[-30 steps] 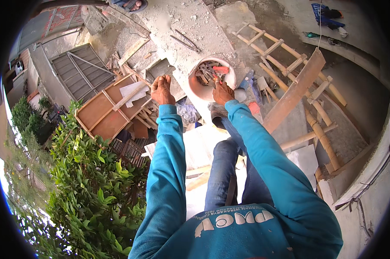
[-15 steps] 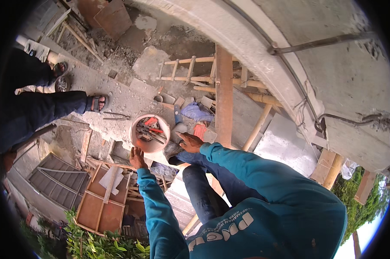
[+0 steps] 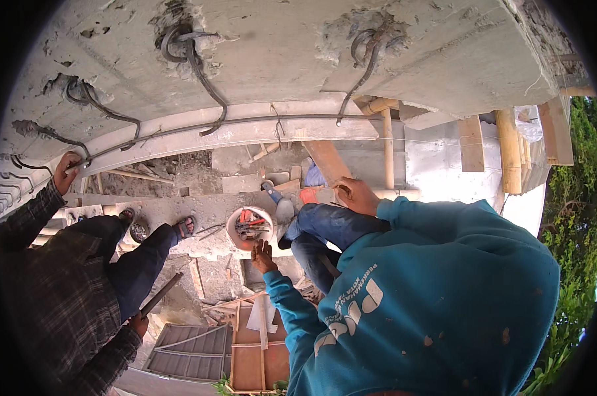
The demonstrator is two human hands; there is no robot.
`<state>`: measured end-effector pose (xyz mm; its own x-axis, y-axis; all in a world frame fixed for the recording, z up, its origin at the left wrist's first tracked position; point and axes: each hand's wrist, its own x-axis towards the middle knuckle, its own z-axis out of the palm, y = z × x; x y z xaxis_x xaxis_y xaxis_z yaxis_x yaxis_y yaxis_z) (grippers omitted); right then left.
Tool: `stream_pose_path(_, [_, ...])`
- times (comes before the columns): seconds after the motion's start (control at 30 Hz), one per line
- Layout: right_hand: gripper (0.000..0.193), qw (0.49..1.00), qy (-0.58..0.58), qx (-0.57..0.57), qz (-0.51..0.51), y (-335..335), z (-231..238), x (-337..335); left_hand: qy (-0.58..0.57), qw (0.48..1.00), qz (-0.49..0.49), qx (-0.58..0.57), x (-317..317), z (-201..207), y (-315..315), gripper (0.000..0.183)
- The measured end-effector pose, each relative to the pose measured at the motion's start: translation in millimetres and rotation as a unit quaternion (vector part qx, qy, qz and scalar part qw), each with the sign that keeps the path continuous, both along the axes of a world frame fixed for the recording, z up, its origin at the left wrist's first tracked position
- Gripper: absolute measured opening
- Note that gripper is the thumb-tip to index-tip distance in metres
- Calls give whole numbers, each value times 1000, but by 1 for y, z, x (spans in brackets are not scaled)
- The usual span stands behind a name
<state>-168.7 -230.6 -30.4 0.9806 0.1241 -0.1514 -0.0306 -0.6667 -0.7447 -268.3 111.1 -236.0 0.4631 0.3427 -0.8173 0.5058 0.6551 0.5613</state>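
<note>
A round pinkish bucket [image 3: 230, 231] stands on the grey ledge, with pliers and other tools with red handles [image 3: 249, 218] inside. Just below its near rim is my left hand [image 3: 264, 257], palm up and fingers apart, with nothing visible in it. My right hand [image 3: 356, 197] is over my bent knee, its fingers curled toward the thumb; whether a small thing is pinched there I cannot make out. Beyond the bucket lies a blue-handled tool [image 3: 270, 190]. A red object [image 3: 309, 195] lies between that tool and my right hand.
Across the top, a concrete beam [image 3: 272, 72] has bent rebar hooks [image 3: 202, 79] and a long horizontal bar. At left, a co-worker in a plaid shirt [image 3: 61, 290] touches the rebar with one hand and holds a dark bar [image 3: 161, 294] in the other. A wooden plank [image 3: 328, 162] leans ahead.
My view has swung up toward the beam and its rebar hooks. The co-worker's upper body and hands have come into view. My right hand has gone from spread fingers to curled ones.
</note>
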Motion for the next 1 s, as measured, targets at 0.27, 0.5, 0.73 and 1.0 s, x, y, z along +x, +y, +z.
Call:
stream_pose_path(0.27, [15, 895, -363, -9, -258, -80, 188, 64, -49, 997, -44, 47, 32, 67, -17, 40])
stream_pose_path(0.5, [22, 687, -668, -210, -194, -136, 313, 117, -138, 977, -159, 34, 53, 134, -71, 48])
stream_pose_path(0.73, [23, 650, -682, -312, -126, -159, 380, 146, -241, 919, -313, 12, 92, 242, -161, 52])
stream_pose_path(1.0, [27, 717, -615, -312, -101, -166, 396, 131, -340, 780, -510, 125, 162, 328, -270, 76])
